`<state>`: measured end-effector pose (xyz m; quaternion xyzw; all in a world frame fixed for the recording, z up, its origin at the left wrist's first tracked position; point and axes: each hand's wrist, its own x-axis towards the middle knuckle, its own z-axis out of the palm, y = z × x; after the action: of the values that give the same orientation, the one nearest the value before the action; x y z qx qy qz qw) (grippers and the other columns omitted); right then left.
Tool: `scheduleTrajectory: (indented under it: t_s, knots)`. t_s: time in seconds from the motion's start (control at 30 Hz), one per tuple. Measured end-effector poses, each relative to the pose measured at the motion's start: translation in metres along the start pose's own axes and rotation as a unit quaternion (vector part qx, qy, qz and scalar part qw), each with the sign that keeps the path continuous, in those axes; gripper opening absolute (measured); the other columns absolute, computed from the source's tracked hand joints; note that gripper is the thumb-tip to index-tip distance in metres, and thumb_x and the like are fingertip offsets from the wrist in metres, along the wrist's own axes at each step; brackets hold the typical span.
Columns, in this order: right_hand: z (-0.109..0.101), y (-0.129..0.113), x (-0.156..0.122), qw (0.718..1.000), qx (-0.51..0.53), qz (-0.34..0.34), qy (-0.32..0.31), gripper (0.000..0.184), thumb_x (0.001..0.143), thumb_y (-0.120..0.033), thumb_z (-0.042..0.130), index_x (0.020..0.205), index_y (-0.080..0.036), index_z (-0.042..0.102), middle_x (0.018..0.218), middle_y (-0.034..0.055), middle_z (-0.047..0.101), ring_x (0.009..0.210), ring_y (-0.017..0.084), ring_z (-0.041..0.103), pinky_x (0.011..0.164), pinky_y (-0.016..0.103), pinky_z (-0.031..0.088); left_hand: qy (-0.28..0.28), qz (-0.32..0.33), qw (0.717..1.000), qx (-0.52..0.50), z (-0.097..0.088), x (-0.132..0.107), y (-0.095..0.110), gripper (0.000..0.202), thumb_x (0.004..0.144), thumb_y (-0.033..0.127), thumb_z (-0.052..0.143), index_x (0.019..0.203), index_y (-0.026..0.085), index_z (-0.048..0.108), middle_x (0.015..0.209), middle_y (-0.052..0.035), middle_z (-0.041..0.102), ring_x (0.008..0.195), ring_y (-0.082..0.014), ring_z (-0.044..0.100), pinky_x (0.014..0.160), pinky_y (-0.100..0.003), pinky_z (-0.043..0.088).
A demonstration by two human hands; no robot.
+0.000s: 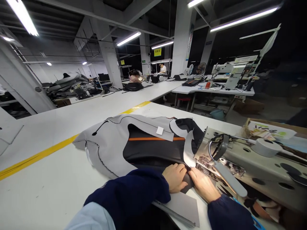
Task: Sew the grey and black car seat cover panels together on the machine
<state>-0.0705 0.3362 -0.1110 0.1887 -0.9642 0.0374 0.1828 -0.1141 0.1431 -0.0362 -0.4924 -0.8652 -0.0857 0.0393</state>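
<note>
A sewn cover (pixel 153 150) of black leather-like material with grey backing and an orange stripe lies spread before me. Its near right edge runs to the needle area of a sewing machine (pixel 249 156). My left hand (pixel 176 177) grips the black edge, fingers curled over it and thumb to the near side. Close beside it, my right hand (pixel 203 184) holds the same edge right by the machine's lit working area; its fingertips are partly hidden. A curved grey strip (pixel 189 150) of the cover stands up just beyond my hands. A small white label (pixel 159 130) sits on the grey backing.
A lamp arm (pixel 230 179) juts over the machine near my right hand. Behind it stands an open cardboard box (pixel 271 127). Yellow tape (pixel 40 156) crosses the white table (pixel 52 188). Farther off are another sewing machine (pixel 232 73), piled material (pixel 72 83) and two seated people.
</note>
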Motion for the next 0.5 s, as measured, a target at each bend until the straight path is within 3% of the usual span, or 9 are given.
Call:
scheduleTrajectory:
  t_s: [0.23, 0.37, 0.5]
  knots:
    - [-0.009, 0.002, 0.016, 0.997, -0.056, -0.051, 0.009, 0.018, 0.08, -0.002, 0.039, 0.078, -0.018, 0.048, 0.077, 0.005, 0.053, 0.066, 0.016, 0.052, 0.05, 0.025, 0.029, 0.019, -0.038, 0.999, -0.021, 0.002, -0.014, 0.014, 0.046, 0.08, 0.038, 0.057, 0.116, 0.011, 0.047, 0.117, -0.0111, 0.05, 0.099, -0.0253, 0.047, 0.08, -0.038, 0.044]
    - [-0.014, 0.004, 0.02, 0.994, -0.053, -0.096, 0.028, 0.019, 0.085, -0.006, 0.038, 0.074, -0.018, 0.049, 0.074, 0.0043, 0.052, 0.063, 0.016, 0.05, 0.05, 0.026, 0.028, 0.019, -0.002, 1.0, 0.001, 0.008, -0.022, 0.021, 0.047, 0.085, 0.038, 0.053, 0.12, 0.008, 0.045, 0.123, -0.0146, 0.049, 0.102, -0.0269, 0.046, 0.082, -0.04, 0.042]
    - [-0.02, 0.008, 0.019, 0.986, -0.031, -0.161, 0.001, 0.021, 0.088, -0.009, 0.038, 0.074, -0.017, 0.05, 0.075, 0.0038, 0.053, 0.066, 0.016, 0.05, 0.053, 0.026, 0.031, 0.005, 0.014, 1.0, -0.021, 0.009, -0.023, 0.019, 0.038, 0.088, 0.038, 0.05, 0.113, 0.01, 0.05, 0.114, -0.012, 0.055, 0.103, -0.026, 0.048, 0.087, -0.039, 0.042]
